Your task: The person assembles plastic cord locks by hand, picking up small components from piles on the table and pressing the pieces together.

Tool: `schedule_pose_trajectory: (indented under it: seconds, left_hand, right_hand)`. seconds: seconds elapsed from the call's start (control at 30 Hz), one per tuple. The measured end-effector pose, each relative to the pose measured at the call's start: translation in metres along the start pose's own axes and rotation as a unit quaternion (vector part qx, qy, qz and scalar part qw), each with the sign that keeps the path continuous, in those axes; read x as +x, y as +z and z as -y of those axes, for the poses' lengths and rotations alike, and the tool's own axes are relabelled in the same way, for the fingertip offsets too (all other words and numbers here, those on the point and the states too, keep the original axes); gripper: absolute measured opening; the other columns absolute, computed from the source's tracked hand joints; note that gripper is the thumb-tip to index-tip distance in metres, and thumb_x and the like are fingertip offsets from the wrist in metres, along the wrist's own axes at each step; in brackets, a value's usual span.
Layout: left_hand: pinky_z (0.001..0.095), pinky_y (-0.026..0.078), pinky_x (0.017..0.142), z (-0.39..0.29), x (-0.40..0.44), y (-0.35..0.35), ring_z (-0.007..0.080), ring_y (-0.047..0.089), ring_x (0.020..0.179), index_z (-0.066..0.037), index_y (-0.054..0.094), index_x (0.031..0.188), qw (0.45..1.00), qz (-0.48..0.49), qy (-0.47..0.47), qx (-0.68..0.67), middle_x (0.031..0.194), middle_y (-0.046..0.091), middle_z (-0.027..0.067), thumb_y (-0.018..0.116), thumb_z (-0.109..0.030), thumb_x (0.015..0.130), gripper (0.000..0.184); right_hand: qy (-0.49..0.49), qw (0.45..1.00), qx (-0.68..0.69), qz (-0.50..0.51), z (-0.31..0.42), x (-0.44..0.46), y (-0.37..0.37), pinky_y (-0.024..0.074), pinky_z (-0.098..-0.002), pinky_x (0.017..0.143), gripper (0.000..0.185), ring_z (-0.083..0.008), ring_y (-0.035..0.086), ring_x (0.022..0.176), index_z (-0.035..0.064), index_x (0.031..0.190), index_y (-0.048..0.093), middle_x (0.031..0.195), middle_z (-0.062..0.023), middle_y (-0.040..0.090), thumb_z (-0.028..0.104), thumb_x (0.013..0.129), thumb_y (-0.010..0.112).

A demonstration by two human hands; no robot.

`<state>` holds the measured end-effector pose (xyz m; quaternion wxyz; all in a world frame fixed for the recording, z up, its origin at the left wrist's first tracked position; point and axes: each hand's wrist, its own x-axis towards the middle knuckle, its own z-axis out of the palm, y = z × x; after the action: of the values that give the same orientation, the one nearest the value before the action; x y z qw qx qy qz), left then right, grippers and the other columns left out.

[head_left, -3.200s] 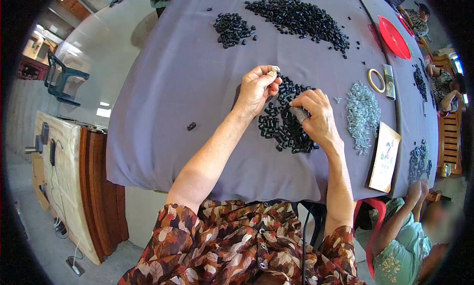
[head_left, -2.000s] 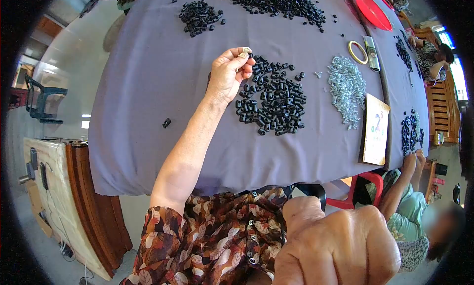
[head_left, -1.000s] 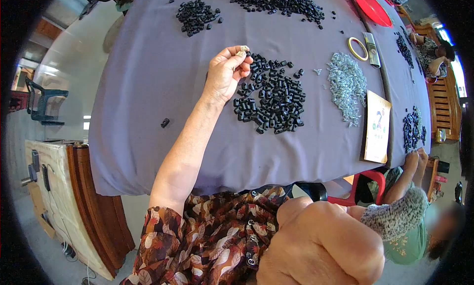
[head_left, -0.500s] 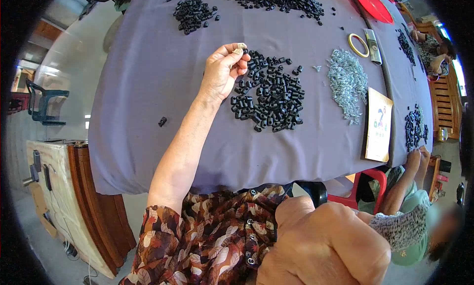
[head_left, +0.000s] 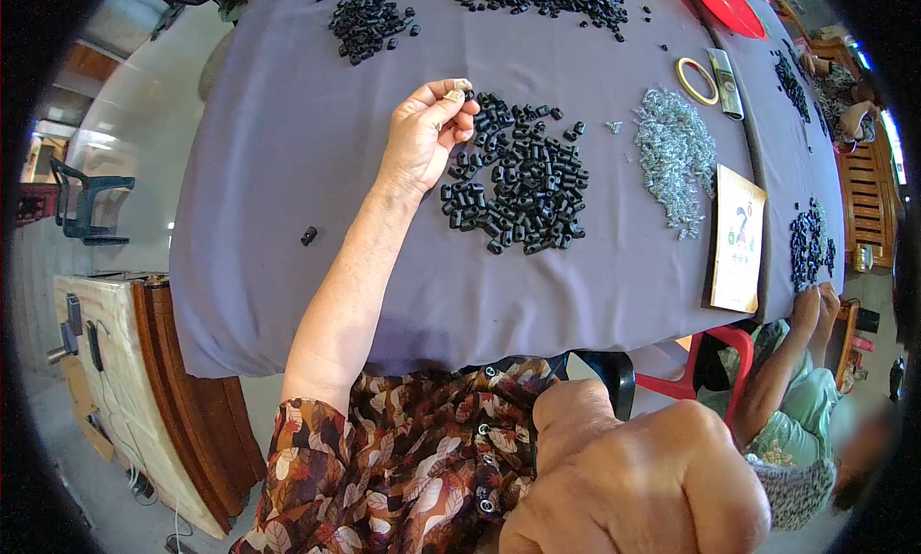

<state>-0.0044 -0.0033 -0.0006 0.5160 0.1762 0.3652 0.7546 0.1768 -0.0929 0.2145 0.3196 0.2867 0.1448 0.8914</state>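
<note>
Black piece [head_left: 469, 94] pinched between thumb and finger of my left hand [head_left: 422, 137], beside the nearest heap of black pieces [head_left: 537, 194].
I judge it light, stiff, slightly slippery and hardly fragile, best gripped across its sides; it looks small and dark, partly covered. My right hand [head_left: 652, 468] looms large, its fingertips hidden, so I cannot tell its grip.

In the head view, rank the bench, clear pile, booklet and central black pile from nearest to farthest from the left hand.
From the left hand:
1. Central black pile: immediately right.
2. Clear pile: farther right.
3. Booklet: right again, lower in view.
4. Bench: right background.
</note>
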Motion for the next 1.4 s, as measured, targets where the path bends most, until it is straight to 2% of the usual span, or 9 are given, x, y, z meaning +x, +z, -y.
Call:
schedule_pose_trajectory:
  seconds: [0.8, 1.03, 1.07, 1.13, 1.17, 1.2, 1.23, 1.33, 1.4]
  left_hand:
    - [0.0218, 0.044, 0.057, 0.001, 0.001, 0.000, 0.0101, 0.053, 0.063, -0.001, 0.059, 0.097, 1.000, 0.000, -0.003, -0.004, 0.080, 0.059, 0.0097, 0.050, -0.004, 0.088, 0.013]
    - [0.0216, 0.044, 0.056, 0.001, 0.001, 0.001, 0.0101, 0.053, 0.063, -0.001, 0.059, 0.097, 1.000, 0.000, -0.004, -0.007, 0.079, 0.059, 0.0093, 0.050, -0.004, 0.088, 0.013]
    - [0.0214, 0.044, 0.056, 0.001, 0.002, 0.000, 0.0101, 0.053, 0.063, -0.001, 0.059, 0.097, 1.000, 0.003, -0.004, -0.008, 0.079, 0.059, 0.0092, 0.050, -0.004, 0.088, 0.013]
    - [0.0211, 0.044, 0.056, 0.002, 0.002, -0.001, 0.0100, 0.054, 0.063, -0.001, 0.059, 0.097, 1.000, 0.007, -0.003, -0.012, 0.079, 0.059, 0.0089, 0.050, -0.005, 0.088, 0.013]
    - [0.0210, 0.044, 0.056, 0.002, 0.001, -0.001, 0.0100, 0.054, 0.063, -0.001, 0.059, 0.096, 1.000, 0.005, -0.005, -0.013, 0.079, 0.059, 0.0087, 0.051, -0.005, 0.088, 0.013]
    - [0.0209, 0.044, 0.056, 0.002, 0.001, 0.000, 0.0099, 0.054, 0.063, -0.001, 0.059, 0.096, 1.000, 0.003, -0.006, -0.014, 0.079, 0.059, 0.0085, 0.051, -0.005, 0.088, 0.013]
    - [0.0208, 0.044, 0.055, 0.001, 0.000, 0.001, 0.0099, 0.054, 0.063, -0.001, 0.059, 0.096, 1.000, 0.000, -0.005, -0.015, 0.079, 0.059, 0.0083, 0.051, -0.005, 0.088, 0.012]
    - [0.0209, 0.044, 0.055, 0.002, 0.001, 0.000, 0.0091, 0.054, 0.061, -0.001, 0.059, 0.095, 1.000, 0.002, 0.000, -0.017, 0.078, 0.060, 0.0082, 0.051, -0.006, 0.088, 0.012]
    - [0.0211, 0.044, 0.055, 0.001, -0.001, 0.002, 0.0085, 0.054, 0.061, 0.000, 0.059, 0.096, 1.000, -0.001, -0.003, -0.015, 0.078, 0.060, 0.0080, 0.051, -0.006, 0.088, 0.012]
  right_hand:
    - [0.043, 0.995, -0.080, 0.033, 0.009, 0.001, -0.002, 0.0252, -0.0291, 0.040, 0.039, -0.0125, 0.019, 0.035, 0.0032, 0.048, 0.041, 0.038, -0.0010, 0.028, 0.009, 0.086, 0.048]
    - [0.045, 0.980, -0.180, 0.070, 0.011, 0.000, -0.002, 0.0278, -0.0285, 0.040, 0.041, -0.0124, 0.020, 0.034, 0.0027, 0.048, 0.041, 0.038, -0.0012, 0.028, 0.012, 0.088, 0.048]
    - [0.041, 0.978, -0.205, 0.024, 0.010, -0.003, 0.007, 0.0286, -0.0278, 0.040, 0.042, -0.0122, 0.021, 0.034, 0.0026, 0.048, 0.040, 0.038, -0.0014, 0.029, 0.012, 0.088, 0.048]
    - [0.058, 0.966, -0.251, 0.004, 0.014, -0.004, 0.011, 0.0315, -0.0265, 0.040, 0.042, -0.0124, 0.023, 0.034, 0.0022, 0.049, 0.042, 0.039, -0.0018, 0.031, 0.013, 0.089, 0.046]
    - [0.079, 0.958, -0.272, 0.032, 0.020, -0.002, 0.007, 0.0335, -0.0259, 0.041, 0.042, -0.0127, 0.026, 0.034, 0.0019, 0.050, 0.044, 0.040, -0.0020, 0.033, 0.014, 0.090, 0.045]
    - [0.101, 0.949, -0.293, 0.062, 0.026, 0.000, 0.001, 0.0355, -0.0254, 0.041, 0.042, -0.0130, 0.028, 0.034, 0.0015, 0.051, 0.047, 0.040, -0.0022, 0.034, 0.015, 0.090, 0.044]
    - [0.084, 0.923, -0.368, 0.074, 0.035, 0.002, -0.008, 0.0370, -0.0275, 0.044, 0.040, -0.0150, 0.032, 0.038, 0.0016, 0.053, 0.048, 0.043, -0.0034, 0.038, 0.019, 0.090, 0.045]
    - [0.032, 0.811, -0.573, 0.112, 0.080, 0.008, -0.049, 0.0415, -0.0337, 0.053, 0.039, -0.0211, 0.045, 0.051, 0.0016, 0.061, 0.053, 0.052, -0.0071, 0.047, 0.030, 0.087, 0.050]
    - [0.011, 0.637, -0.760, 0.131, 0.110, 0.030, -0.061, 0.0430, -0.0325, 0.056, 0.032, -0.0221, 0.050, 0.056, 0.0006, 0.067, 0.055, 0.058, -0.0082, 0.052, 0.027, 0.084, 0.054]
